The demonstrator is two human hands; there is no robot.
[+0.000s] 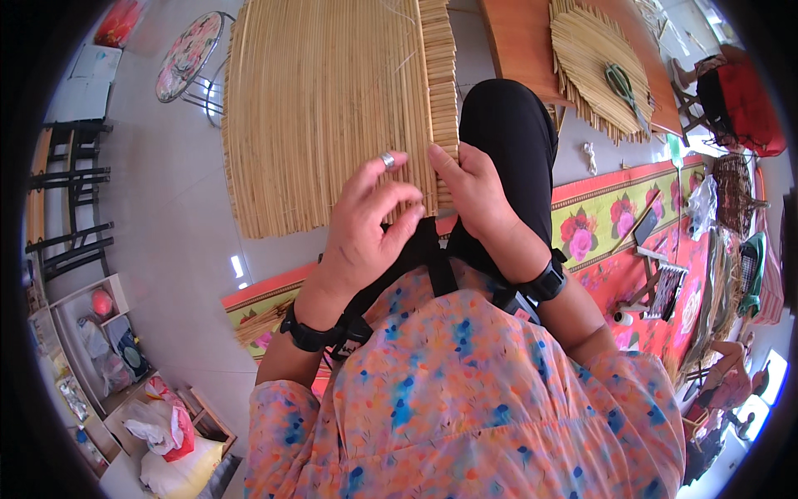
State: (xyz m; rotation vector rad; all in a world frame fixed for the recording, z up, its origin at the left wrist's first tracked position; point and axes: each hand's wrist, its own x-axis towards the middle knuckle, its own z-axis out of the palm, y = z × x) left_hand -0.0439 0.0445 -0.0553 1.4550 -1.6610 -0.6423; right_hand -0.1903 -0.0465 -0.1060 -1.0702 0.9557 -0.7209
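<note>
A large mat of straw stalks [324, 108], laid side by side and bound, spreads out ahead of my lap. Along its right side runs a narrow strip of shorter stalk ends [441, 79], past a raised seam. Over the near right corner, my left hand [366, 218] hovers with curled fingers apart and a ring on one of them; nothing shows between them. My right hand [482, 193] grips the mat's right edge near that corner, thumb on top and the other fingers mostly hidden. Thin pale threads [403, 21] lie loose at the mat's far end.
Right of my knee stands an orange-brown table [524, 41] bearing a smaller straw piece [594, 62] and green-handled scissors [619, 83]. A floral stool [189, 58] is at far left. Flowered cloth [598, 224] covers the floor at right. Other people [731, 374] sit at the right rim.
</note>
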